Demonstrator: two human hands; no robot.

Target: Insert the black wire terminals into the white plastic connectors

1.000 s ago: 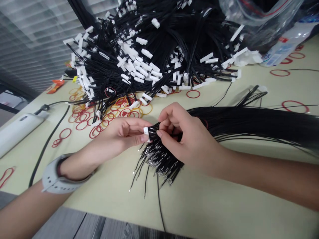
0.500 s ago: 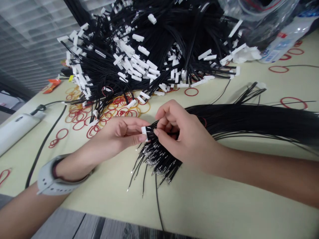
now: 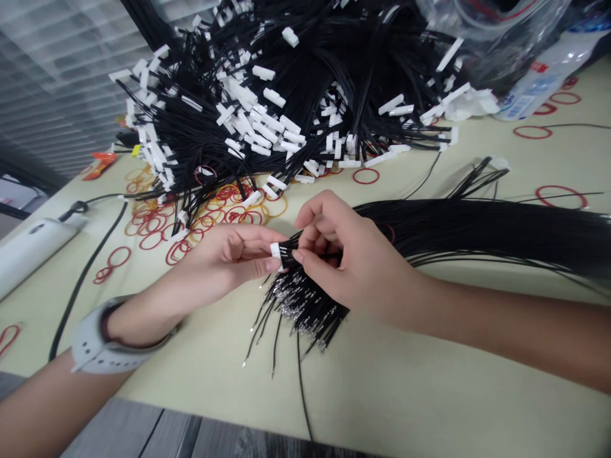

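Between the thumb and fingers of my left hand (image 3: 233,257) is a small white connector housing (image 3: 277,256), with several black wires entering its right side. My right hand (image 3: 351,261) is closed in a pinch on a black wire just right of the housing; the exact strand is partly hidden by the fingers. Under both hands lies a thick bundle of black wires (image 3: 477,229), running off to the right. Its loose ends, tipped with shiny metal crimp terminals (image 3: 305,302), fan out below my right hand.
A large heap of black cables with white connectors (image 3: 260,124) fills the back. Red and yellow rubber bands (image 3: 157,222) are scattered at left. A white power strip (image 3: 38,248) lies far left; a white bottle (image 3: 539,83) and a clear plastic bag (image 3: 496,44) are at back right.
My right hand has shifted very slightly left toward the white connector housing. My left hand keeps its hold, and the wires lie nearly as before.
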